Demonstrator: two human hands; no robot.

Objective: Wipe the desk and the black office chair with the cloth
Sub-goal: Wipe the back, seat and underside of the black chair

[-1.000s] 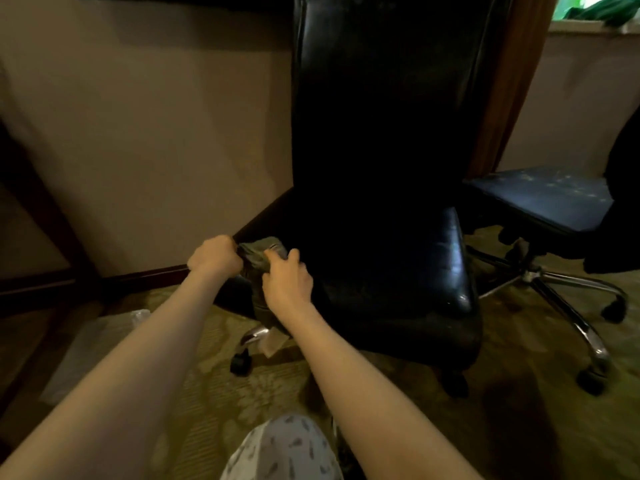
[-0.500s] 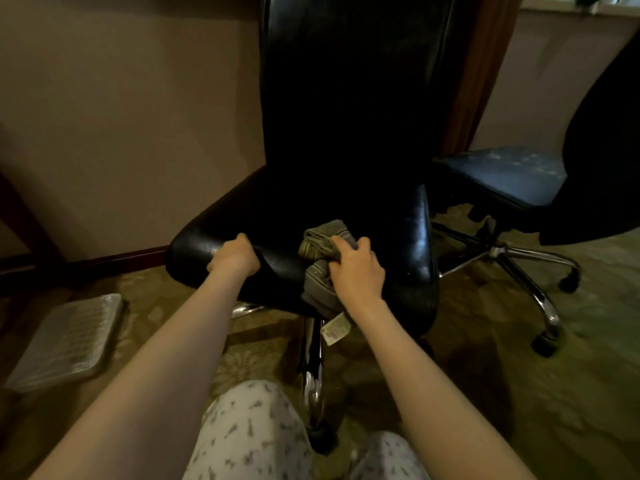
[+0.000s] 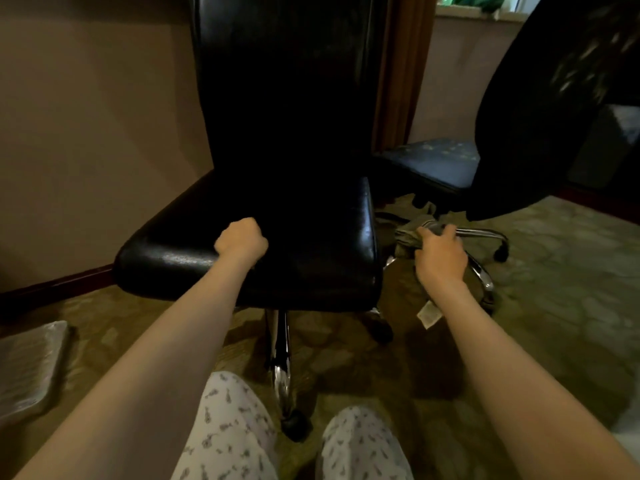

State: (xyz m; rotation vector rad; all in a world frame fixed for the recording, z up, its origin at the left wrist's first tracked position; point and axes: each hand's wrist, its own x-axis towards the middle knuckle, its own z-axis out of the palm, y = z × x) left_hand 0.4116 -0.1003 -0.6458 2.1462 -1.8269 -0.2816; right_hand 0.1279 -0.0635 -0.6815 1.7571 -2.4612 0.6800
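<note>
The black office chair point(image 3: 311, 237) stands straight ahead, its glossy seat facing me and its tall back rising out of the top of the view. My left hand point(image 3: 241, 239) grips the front edge of the seat with curled fingers. My right hand point(image 3: 439, 251) holds the grey-green cloth point(image 3: 410, 237) bunched up in the air, just right of the seat's right edge and clear of it. A white label point(image 3: 429, 315) hangs from the cloth below my wrist. No desk top is in view.
A second chair point(image 3: 436, 161) with a dark blue seat and chrome legs point(image 3: 483, 271) stands close on the right, its dark back point(image 3: 540, 109) looming at upper right. A clear plastic-wrapped tray point(image 3: 27, 368) lies on the carpet at left. The wall and baseboard run behind.
My right hand swept the cloth from the seat's left corner across its front edge and off the right side. My left hand stayed gripping the front edge, and the seat turned to face me.
</note>
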